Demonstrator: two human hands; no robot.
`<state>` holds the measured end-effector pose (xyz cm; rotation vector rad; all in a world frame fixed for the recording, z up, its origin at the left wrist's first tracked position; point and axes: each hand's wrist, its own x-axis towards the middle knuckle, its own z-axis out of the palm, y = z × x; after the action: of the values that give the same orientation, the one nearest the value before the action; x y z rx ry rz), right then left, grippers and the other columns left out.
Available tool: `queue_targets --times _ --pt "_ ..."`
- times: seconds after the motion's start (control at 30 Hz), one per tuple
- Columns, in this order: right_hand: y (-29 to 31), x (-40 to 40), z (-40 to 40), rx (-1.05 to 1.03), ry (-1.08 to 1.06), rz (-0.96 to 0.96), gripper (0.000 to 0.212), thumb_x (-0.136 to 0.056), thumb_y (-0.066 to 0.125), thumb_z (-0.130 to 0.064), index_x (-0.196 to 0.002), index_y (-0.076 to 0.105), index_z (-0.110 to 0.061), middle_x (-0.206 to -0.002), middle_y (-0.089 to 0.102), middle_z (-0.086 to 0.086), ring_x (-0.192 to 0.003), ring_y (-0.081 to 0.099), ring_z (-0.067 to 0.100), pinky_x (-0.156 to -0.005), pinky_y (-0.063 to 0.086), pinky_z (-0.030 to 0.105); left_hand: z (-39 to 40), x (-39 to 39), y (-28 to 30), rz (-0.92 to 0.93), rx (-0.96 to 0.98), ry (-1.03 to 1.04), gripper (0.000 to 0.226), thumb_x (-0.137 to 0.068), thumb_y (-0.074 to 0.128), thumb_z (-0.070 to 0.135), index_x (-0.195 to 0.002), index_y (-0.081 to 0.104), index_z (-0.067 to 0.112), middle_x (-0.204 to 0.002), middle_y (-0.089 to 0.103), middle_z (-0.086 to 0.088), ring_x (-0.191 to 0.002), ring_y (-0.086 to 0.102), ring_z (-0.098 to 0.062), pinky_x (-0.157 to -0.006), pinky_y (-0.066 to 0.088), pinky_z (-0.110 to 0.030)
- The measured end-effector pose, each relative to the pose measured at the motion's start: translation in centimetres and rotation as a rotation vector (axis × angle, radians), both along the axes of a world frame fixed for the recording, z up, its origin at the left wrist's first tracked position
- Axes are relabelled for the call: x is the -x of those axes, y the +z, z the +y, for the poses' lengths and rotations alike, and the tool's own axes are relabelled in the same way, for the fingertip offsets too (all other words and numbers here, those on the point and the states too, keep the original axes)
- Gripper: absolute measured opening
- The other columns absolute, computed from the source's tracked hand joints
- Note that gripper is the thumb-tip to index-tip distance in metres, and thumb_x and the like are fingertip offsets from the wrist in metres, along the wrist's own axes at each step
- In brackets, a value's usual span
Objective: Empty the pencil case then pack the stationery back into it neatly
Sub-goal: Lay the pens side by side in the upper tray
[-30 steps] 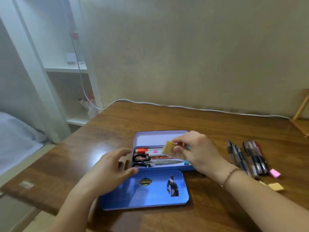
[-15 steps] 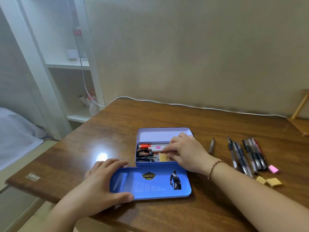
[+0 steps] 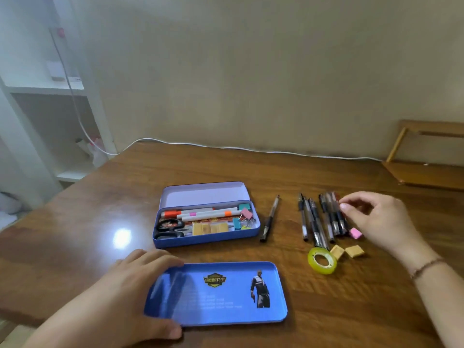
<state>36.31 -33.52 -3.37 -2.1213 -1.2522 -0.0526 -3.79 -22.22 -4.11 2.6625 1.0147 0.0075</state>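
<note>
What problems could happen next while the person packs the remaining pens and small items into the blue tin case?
1. The right hand reaches over the bunched dark pens; grabbing several may roll some away.
2. The blue metal pencil case already looks crowded with markers, scissors and clips, so the pens might not lie flat.
3. The small yellow eraser blocks and yellow-green tape roll could be forgotten.

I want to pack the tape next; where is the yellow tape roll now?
In the head view the tape roll lies flat on the table's right side, just below the pens, beside two tan erasers.
</note>
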Motion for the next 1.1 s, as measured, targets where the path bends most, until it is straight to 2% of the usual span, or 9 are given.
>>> queue_targets --times 0.07,0.13,0.2,0.3,0.47,0.7,0.83,0.97,1.1 --pt "-0.2 -0.9 -0.8 0.154 0.052 0.046 0.02 -0.084 0.073 -0.021 -0.081 0.066 -0.039 -0.093 0.069 -0.01 -0.083 0.057 0.006 -0.064 0.04 0.018 -1.1 -2.7 0.5 0.029 -0.036 -0.064 0.089 -0.054 0.057 0.091 -0.131 0.023 0.06 -0.123 0.019 0.047 -0.125 0.023 0.013 -0.102 0.028 -0.014" --pt "0.0 -1.5 -1.2 0.246 0.146 0.032 0.026 -0.083 0.072 -0.021 -0.084 0.064 -0.045 -0.098 0.062 -0.019 -0.094 0.054 0.003 -0.076 0.043 0.023 -1.9 -5.2 0.8 0.074 -0.058 -0.097 0.097 -0.058 0.055 0.09 -0.14 0.021 0.053 -0.133 0.021 0.039 -0.128 0.025 0.004 -0.106 0.03 -0.019" --pt "-0.2 -1.2 -1.2 0.228 0.236 0.014 0.02 -0.086 0.068 -0.024 -0.089 0.068 -0.044 -0.1 0.057 -0.023 -0.101 0.048 -0.001 -0.084 0.042 0.026 -2.2 -7.3 1.2 0.14 -0.079 -0.119 0.096 -0.062 0.056 0.087 -0.142 0.017 0.051 -0.138 0.024 0.032 -0.127 0.028 0.0 -0.102 0.034 -0.022" --pt "-1.1 0.2 -0.3 0.187 0.266 -0.08 0.011 -0.087 0.059 -0.044 -0.087 0.069 -0.04 -0.094 0.057 -0.022 -0.097 0.047 0.001 -0.078 0.045 0.025 -2.3 -9.8 1.8 0.241 -0.132 -0.163 0.089 -0.062 0.06 0.083 -0.136 0.023 0.05 -0.132 0.034 0.026 -0.121 0.038 -0.006 -0.092 0.039 -0.027" --pt "-1.5 2.1 1.2 0.353 0.135 -0.328 0.044 -0.074 0.051 -0.074 -0.068 0.058 -0.031 -0.083 0.054 -0.017 -0.09 0.046 0.007 -0.074 0.043 0.029 -1.5 -13.8 3.1 0.397 -0.176 -0.209 0.094 -0.051 0.059 0.09 -0.129 0.033 0.044 -0.122 0.055 0.015 -0.112 0.057 -0.018 -0.086 0.05 -0.038" --pt "-0.5 2.2 1.0 0.446 0.145 -0.289 0.055 -0.064 0.049 -0.086 -0.069 0.055 -0.032 -0.08 0.05 -0.018 -0.087 0.043 0.006 -0.08 0.042 0.032 2.2 -15.4 4.0 0.337 -0.053 -0.276 0.036 -0.071 0.07 0.064 -0.094 0.053 0.042 -0.093 0.062 0.021 -0.083 0.058 -0.003 -0.078 0.052 -0.031" --pt "-0.5 2.6 1.3 0.479 0.154 -0.233 0.048 -0.065 0.058 -0.079 -0.071 0.057 -0.032 -0.081 0.053 -0.017 -0.086 0.046 0.007 -0.08 0.044 0.032 2.8 -15.6 2.8 0.223 -0.032 -0.347 0.012 -0.083 0.068 0.047 -0.091 0.064 0.038 -0.081 0.062 0.021 -0.075 0.055 0.005 -0.063 0.042 -0.012" --pt "-1.0 2.7 1.4 0.399 0.098 -0.298 0.036 -0.076 0.059 -0.066 -0.071 0.064 -0.031 -0.078 0.056 -0.015 -0.084 0.047 0.007 -0.076 0.042 0.03 3.3 -15.8 1.9 0.192 0.005 -0.359 0.009 -0.085 0.068 0.042 -0.086 0.068 0.033 -0.074 0.064 0.018 -0.069 0.054 0.008 -0.058 0.041 -0.011" --pt "-0.7 1.8 -0.1 0.286 0.017 -0.447 0.028 -0.089 0.052 -0.049 -0.086 0.072 -0.03 -0.084 0.058 -0.011 -0.085 0.046 0.011 -0.061 0.036 0.026 3.5 -15.9 1.3 0.146 0.01 -0.354 0.01 -0.084 0.07 0.04 -0.084 0.07 0.03 -0.069 0.064 0.017 -0.067 0.055 0.009 -0.056 0.041 -0.009"
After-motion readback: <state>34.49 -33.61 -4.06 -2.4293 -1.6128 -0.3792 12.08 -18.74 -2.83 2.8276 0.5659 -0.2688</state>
